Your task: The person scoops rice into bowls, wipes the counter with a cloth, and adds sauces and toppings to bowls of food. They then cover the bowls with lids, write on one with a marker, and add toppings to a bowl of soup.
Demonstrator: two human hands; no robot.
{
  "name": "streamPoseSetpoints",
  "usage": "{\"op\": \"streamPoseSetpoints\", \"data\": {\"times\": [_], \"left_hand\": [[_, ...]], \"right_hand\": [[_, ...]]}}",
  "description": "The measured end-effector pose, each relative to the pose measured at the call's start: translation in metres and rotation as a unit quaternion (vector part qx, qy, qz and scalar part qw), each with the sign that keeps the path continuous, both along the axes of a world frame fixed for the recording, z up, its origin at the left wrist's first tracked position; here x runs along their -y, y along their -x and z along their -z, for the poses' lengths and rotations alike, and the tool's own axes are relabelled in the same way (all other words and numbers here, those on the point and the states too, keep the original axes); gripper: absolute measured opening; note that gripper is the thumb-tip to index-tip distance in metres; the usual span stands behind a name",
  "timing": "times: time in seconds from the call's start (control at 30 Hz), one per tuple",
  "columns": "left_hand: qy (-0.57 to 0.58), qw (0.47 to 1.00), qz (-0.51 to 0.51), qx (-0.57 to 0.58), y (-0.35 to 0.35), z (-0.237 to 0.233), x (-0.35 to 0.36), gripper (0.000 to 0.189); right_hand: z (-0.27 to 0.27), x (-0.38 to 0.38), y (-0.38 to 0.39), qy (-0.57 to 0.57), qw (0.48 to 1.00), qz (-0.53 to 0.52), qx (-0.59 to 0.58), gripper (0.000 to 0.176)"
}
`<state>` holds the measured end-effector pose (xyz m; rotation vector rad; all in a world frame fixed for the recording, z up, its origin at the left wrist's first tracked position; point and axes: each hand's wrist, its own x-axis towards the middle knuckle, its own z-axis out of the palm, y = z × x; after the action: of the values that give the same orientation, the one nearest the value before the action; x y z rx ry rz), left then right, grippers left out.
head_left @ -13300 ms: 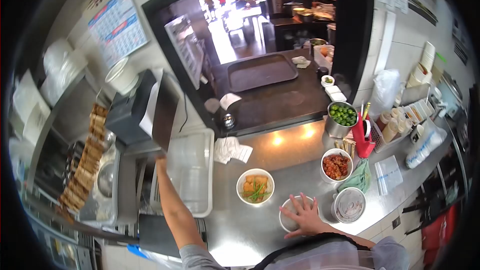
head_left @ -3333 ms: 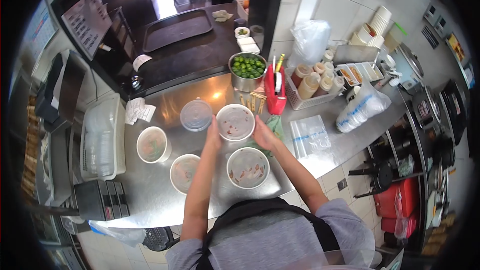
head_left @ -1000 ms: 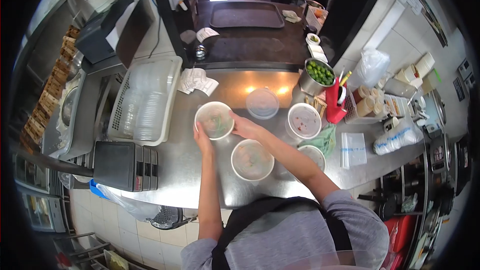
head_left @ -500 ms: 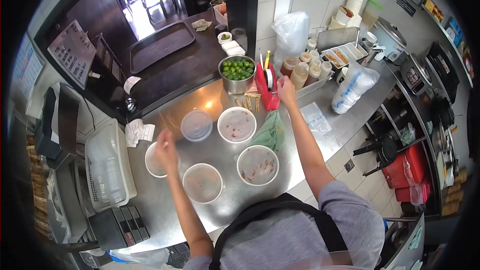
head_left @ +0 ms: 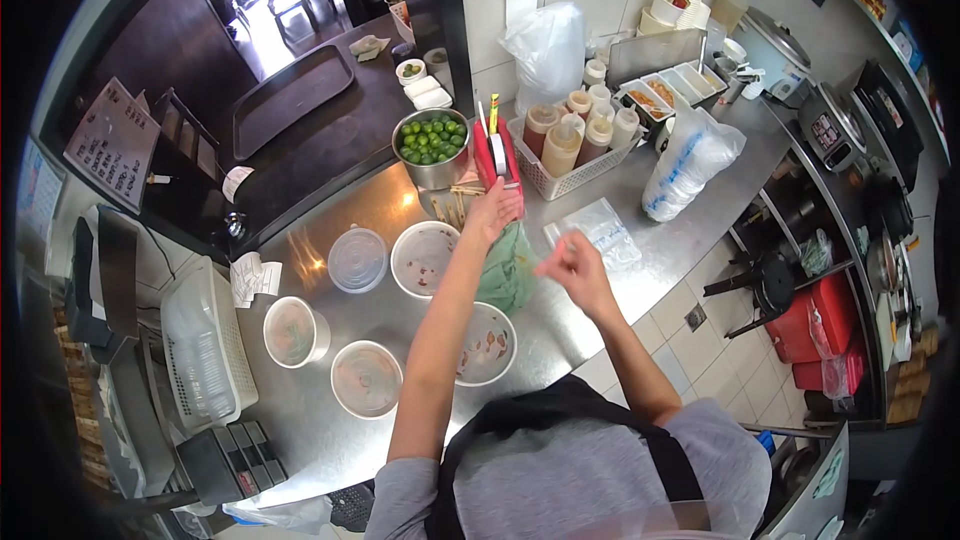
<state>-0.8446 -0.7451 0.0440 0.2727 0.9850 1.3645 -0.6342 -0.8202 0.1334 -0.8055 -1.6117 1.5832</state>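
Observation:
My left hand (head_left: pixel 493 212) reaches to the near end of a red tape dispenser (head_left: pixel 507 166), fingers stretched out against it. Right of it, my right hand (head_left: pixel 578 273) is closed in a pinch, slightly blurred; what its fingertips hold, if anything, I cannot make out. Between and below my hands lies a crumpled green plastic bag (head_left: pixel 505 275). My left forearm passes over a white bowl (head_left: pixel 415 258) with reddish bits showing and partly covers another such bowl (head_left: pixel 490 345). Farther left are a bowl (head_left: pixel 366 380), a smaller tub (head_left: pixel 292 331) and a clear-lidded round container (head_left: pixel 357 260).
A steel pot of green limes (head_left: pixel 431 175) stands behind the bowls, by wooden clothespins (head_left: pixel 448 208). Sauce bottles fill a white basket (head_left: pixel 560 183). Flat clear bags (head_left: pixel 604 232) and a wrapped cup stack (head_left: pixel 690 165) lie right. A white basket of lids (head_left: pixel 215 340) stands left.
My left hand has moved from above the small tub across to the tape dispenser. My right hand has drawn back from the dispenser towards me. The camera view has shifted.

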Motion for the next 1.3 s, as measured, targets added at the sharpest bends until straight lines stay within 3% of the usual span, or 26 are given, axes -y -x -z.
{"op": "streamPoseSetpoints", "data": {"times": [0.2,0.23,0.33,0.4,0.43,0.5,0.57,0.63,0.7,0.8,0.87,1.03,1.17,1.23,1.3], "left_hand": [[-0.005,0.983,-0.110,-0.150,-0.021,0.015,-0.013,0.015],[-0.023,0.966,-0.150,-0.208,-0.026,0.014,-0.014,0.011],[0.061,0.887,-0.062,-0.454,-0.028,-0.001,-0.003,0.012],[-0.097,0.948,-0.145,-0.266,-0.024,-0.007,0.014,0.013],[-0.177,0.953,-0.183,-0.163,-0.021,-0.011,0.022,0.014],[-0.217,0.938,-0.217,-0.163,-0.011,-0.076,0.084,0.016],[-0.205,0.890,-0.286,-0.289,0.004,-0.089,0.146,0.022],[-0.171,0.852,-0.363,-0.335,0.000,-0.088,0.203,0.022],[-0.158,0.824,-0.406,-0.361,-0.001,-0.058,0.240,0.022],[-0.103,0.839,-0.360,-0.394,0.002,-0.003,0.262,0.021],[-0.082,0.846,-0.346,-0.398,-0.006,0.021,0.266,0.020],[-0.059,0.804,-0.351,-0.477,-0.012,0.004,0.268,0.022],[-0.115,0.753,-0.375,-0.527,-0.010,-0.004,0.267,0.024],[-0.148,0.741,-0.432,-0.491,-0.010,-0.019,0.261,0.024],[-0.142,0.750,-0.414,-0.496,-0.007,-0.031,0.257,0.024]], "right_hand": [[0.018,0.029,-0.040,0.080,0.996,0.003,-0.035,0.019],[0.020,0.029,-0.041,0.093,0.994,-0.001,-0.053,0.016],[0.024,0.032,-0.042,0.088,0.994,-0.011,-0.062,0.014],[0.018,0.040,-0.048,0.107,0.994,-0.020,-0.022,0.011],[0.014,0.044,-0.052,0.110,0.994,-0.023,0.001,0.010],[0.007,0.054,-0.054,0.104,0.993,-0.046,0.037,0.011],[0.003,0.065,-0.055,0.087,0.990,-0.091,0.068,0.012],[0.001,0.069,-0.050,0.088,0.979,-0.170,0.066,0.013],[0.005,0.069,-0.043,0.083,0.960,-0.254,0.085,0.014],[0.043,0.060,-0.035,0.020,0.942,-0.293,0.163,0.014],[0.068,0.058,-0.031,0.038,0.942,-0.283,0.174,0.015],[0.077,0.057,-0.025,0.023,0.946,-0.266,0.182,0.016],[0.038,0.064,-0.028,-0.003,0.956,-0.239,0.168,0.014],[0.008,0.070,-0.029,0.087,0.969,-0.211,0.099,0.013],[-0.015,0.074,-0.032,0.135,0.970,-0.195,0.054,0.011]]}}
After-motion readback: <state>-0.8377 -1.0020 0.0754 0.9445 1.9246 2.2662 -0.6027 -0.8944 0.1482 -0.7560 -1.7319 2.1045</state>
